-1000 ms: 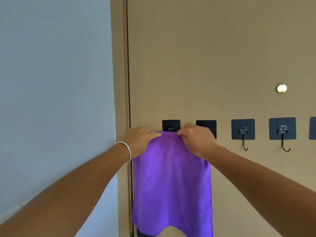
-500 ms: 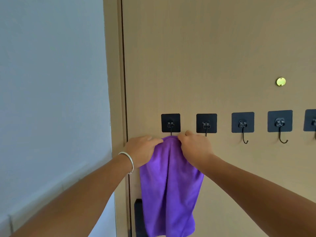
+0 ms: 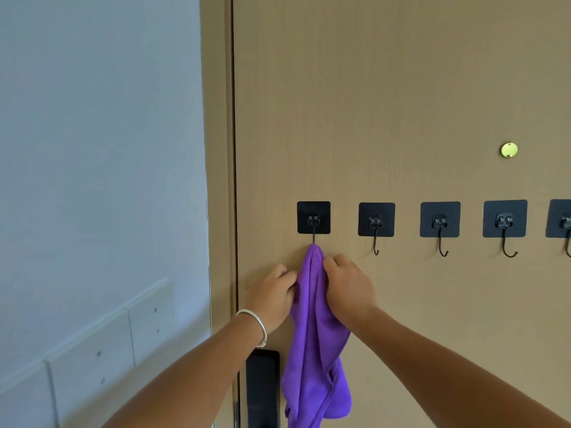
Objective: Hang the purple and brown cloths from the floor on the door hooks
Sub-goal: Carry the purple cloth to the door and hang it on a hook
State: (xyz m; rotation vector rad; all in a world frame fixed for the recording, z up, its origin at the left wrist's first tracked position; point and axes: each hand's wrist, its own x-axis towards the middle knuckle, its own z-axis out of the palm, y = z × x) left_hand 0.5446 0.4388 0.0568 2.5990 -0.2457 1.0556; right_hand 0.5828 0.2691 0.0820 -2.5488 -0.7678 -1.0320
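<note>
The purple cloth (image 3: 313,350) hangs bunched from the leftmost door hook (image 3: 313,218), its top draped over the hook's tip. My left hand (image 3: 272,296) grips the cloth's left side just below the hook, a silver bangle on its wrist. My right hand (image 3: 349,287) grips the cloth's right side at the same height. Beside that hook, several more black-plate hooks run rightward along the tan door (image 3: 401,88), starting with a bare one (image 3: 376,223). The brown cloth is out of view.
A black door lock plate (image 3: 262,387) sits below my left wrist at the door's edge. White wall switch panels (image 3: 102,350) are mounted on the pale wall at the left. A brass peephole (image 3: 509,149) is on the door at the upper right.
Both hands slid down from the hook, and the spread cloth gathered into a narrow bunch hanging from the leftmost hook. The view tilted up, showing the hook plates fully.
</note>
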